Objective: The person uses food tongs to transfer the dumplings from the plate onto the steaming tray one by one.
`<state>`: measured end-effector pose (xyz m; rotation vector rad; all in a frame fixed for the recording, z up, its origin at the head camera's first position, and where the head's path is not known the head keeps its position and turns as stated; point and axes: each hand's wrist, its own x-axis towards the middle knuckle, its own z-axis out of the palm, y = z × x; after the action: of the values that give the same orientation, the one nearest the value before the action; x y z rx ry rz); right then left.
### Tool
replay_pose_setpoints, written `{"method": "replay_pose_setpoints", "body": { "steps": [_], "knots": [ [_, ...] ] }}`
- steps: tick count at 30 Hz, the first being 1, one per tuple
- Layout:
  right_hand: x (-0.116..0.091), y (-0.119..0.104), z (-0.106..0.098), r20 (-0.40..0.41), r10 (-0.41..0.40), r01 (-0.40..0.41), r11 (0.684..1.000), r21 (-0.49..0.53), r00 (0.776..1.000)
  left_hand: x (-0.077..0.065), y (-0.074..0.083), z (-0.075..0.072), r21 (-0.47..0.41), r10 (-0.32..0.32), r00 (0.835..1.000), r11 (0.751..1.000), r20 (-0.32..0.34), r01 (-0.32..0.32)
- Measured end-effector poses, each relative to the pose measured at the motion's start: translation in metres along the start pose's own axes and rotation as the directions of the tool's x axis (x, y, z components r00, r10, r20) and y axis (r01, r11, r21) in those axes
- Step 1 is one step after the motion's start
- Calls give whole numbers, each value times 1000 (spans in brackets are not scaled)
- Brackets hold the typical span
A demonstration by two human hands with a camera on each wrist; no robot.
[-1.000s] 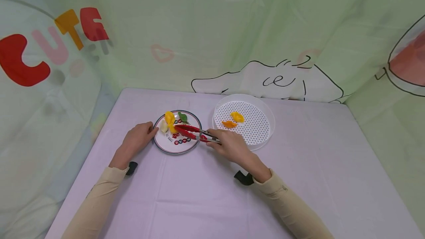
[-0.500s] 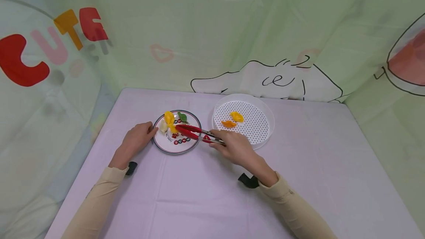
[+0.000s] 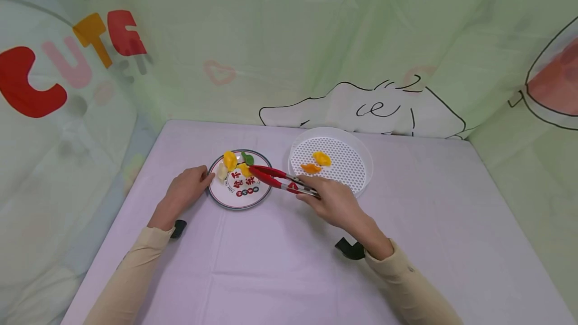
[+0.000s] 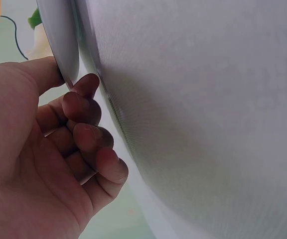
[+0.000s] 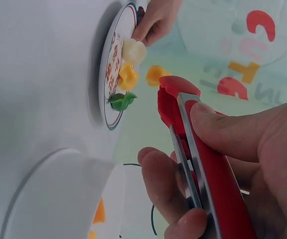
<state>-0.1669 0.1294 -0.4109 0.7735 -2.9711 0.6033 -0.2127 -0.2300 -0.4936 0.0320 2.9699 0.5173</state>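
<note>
One yellow dumpling-shaped piece [image 3: 245,169] sits at the tips of a pair of red tongs [image 5: 218,184], which stand nearly closed on it; in the right wrist view it is raised off the plate [image 3: 226,197], above the plate's right half as the head camera sees it. The right hand [image 3: 331,202] grips the tongs from the side, its thumb along one arm and its fingers curled about the other. On the plate itself lie three more pieces: a second yellow piece [image 3: 230,161] toward the far rim, a whitish piece [image 3: 222,172] by the left rim, and a green piece [image 3: 247,158] along the far rim (red characters are printed across the middle). The left hand [image 3: 187,189] pinches the plate's left rim, thumb on top, other fingers bent below. Just beside the plate, close to the worktop's far edge, stands a round white perforated tray [image 3: 347,164], which carries an orange piece [image 3: 310,168] near its left rim and another yellow piece [image 3: 322,158] touching or just beyond it. All this rests on the far half of a worktop [image 3: 280,265] in pale lilac cloth. Behind its far edge hangs a green sheet [image 3: 316,39] with cartoon outlines.
</note>
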Motion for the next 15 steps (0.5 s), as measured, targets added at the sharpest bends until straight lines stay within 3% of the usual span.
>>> {"method": "replay_pose_setpoints", "body": {
  "steps": [15],
  "knots": [
    [-22,18,-27,-39,46,-47,999,-11,998,-2,1,-2,-1,3,1000,1000,6,-3]
  ]
}}
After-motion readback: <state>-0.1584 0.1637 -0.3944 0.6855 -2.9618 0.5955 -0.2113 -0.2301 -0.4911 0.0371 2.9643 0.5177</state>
